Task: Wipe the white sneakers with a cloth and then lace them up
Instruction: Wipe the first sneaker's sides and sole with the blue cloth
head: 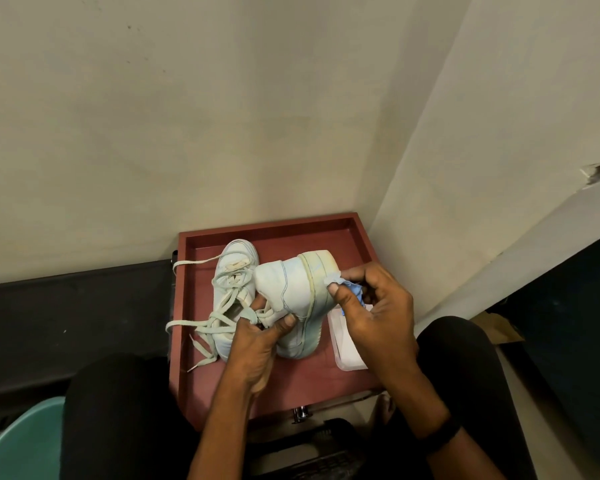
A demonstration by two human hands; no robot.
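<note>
Over the red tray [274,233] my left hand [257,344] grips a white sneaker [293,289] by its opening, tilted on its side with the sole edge turned to the right. My right hand [371,306] pinches a small blue cloth [352,289] and presses it against the sneaker's sole edge near the heel. The second white sneaker [234,271] lies in the tray to the left, its loose laces [194,322] trailing over the tray's left rim.
A white flat packet or container [343,344] lies in the tray under my right wrist. Walls meet in a corner just behind the tray. A teal basin [21,441] sits at the bottom left. My knees in black flank the tray.
</note>
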